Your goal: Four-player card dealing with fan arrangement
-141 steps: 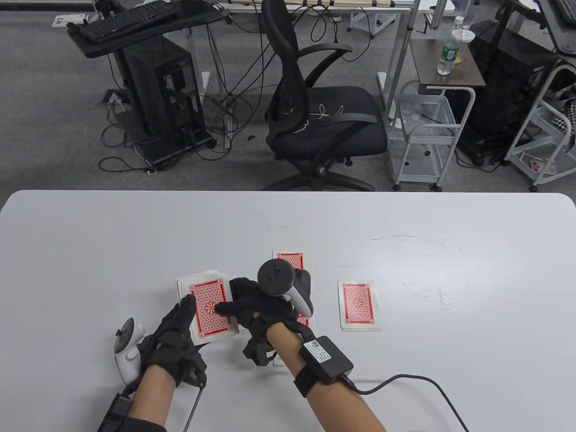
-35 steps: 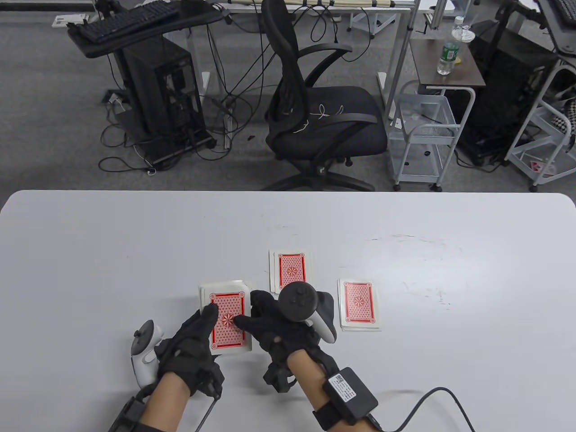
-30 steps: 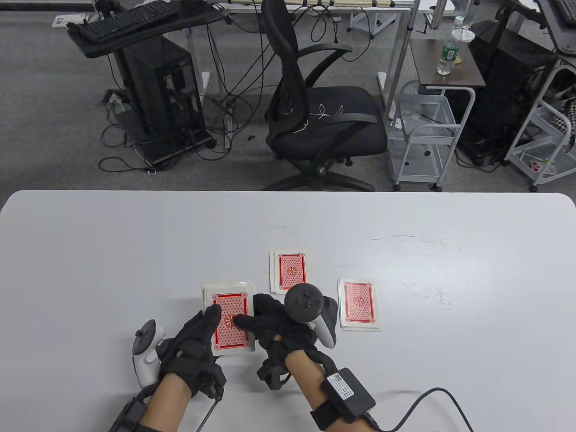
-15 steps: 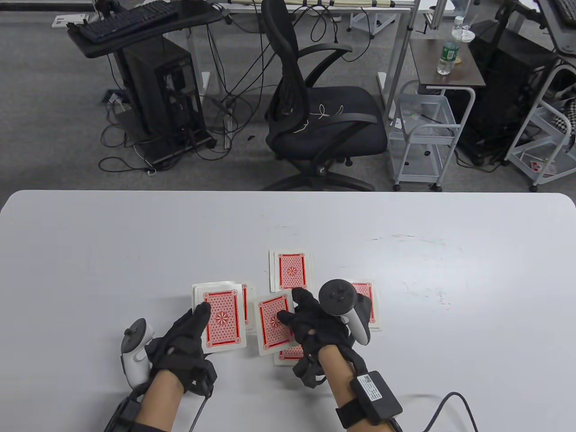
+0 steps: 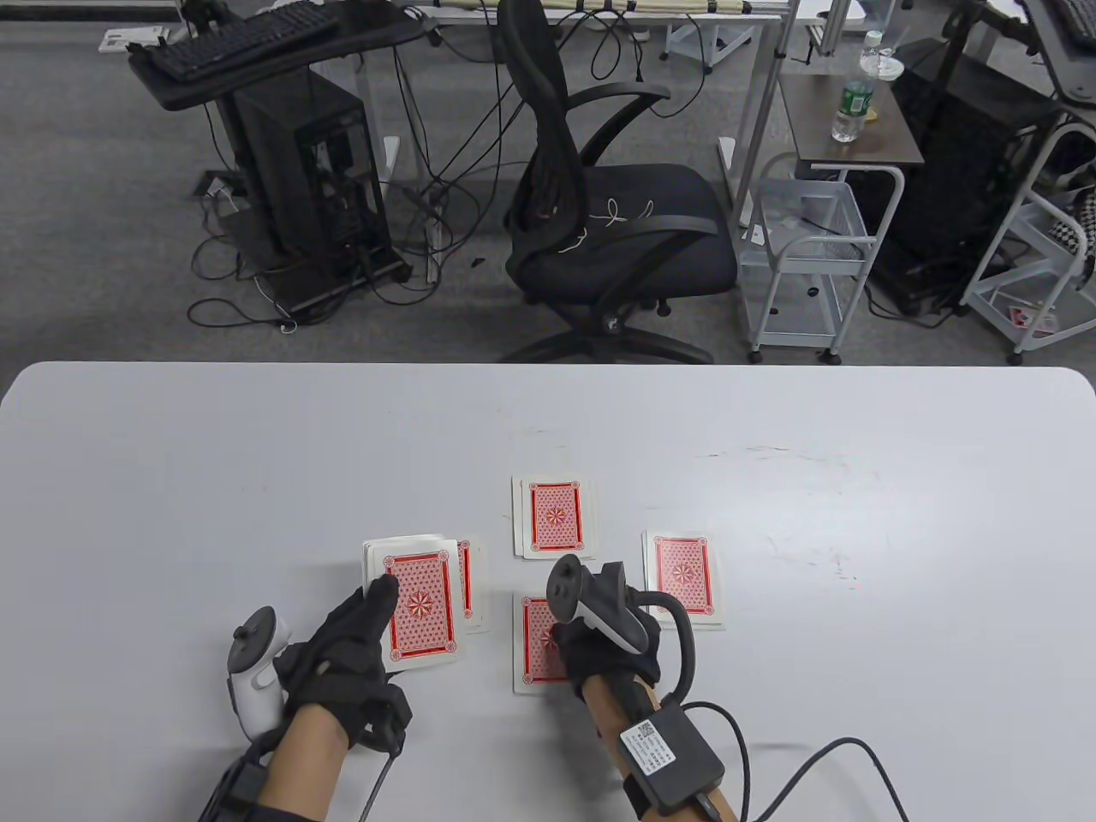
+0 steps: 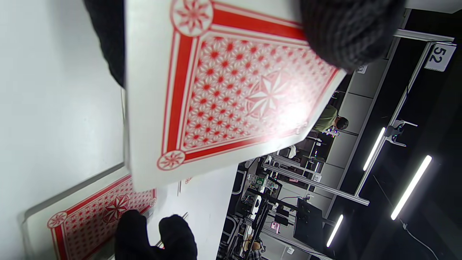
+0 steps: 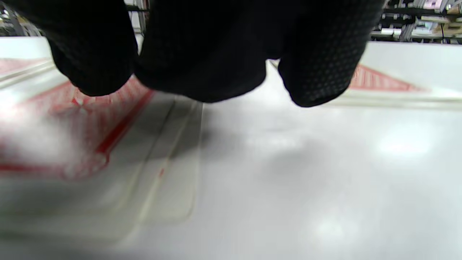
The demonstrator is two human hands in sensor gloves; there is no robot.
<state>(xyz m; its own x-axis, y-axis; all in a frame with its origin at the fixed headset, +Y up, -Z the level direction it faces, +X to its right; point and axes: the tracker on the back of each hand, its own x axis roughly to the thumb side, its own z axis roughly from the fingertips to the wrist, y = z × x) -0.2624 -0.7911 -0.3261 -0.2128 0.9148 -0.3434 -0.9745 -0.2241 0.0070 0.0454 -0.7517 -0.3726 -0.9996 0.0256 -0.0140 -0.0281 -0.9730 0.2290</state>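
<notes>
My left hand grips the red-backed deck just above the table, thumb on the top card. A left pile lies partly under the deck. A far pile and a right pile lie face down. My right hand is over the near pile, fingers pointing down onto its top card. In the right wrist view the fingertips hang just over that blurred card, the thumb apart from it, nothing pinched.
The white table stretches wide to the left, right and far side. The right wrist's cable trails over the near right part. An office chair and a wire cart stand beyond the far edge.
My right hand drew the top card off the deck, carried it right and toward me, and laid it on the near pile. My left hand moved the deck slightly left.
</notes>
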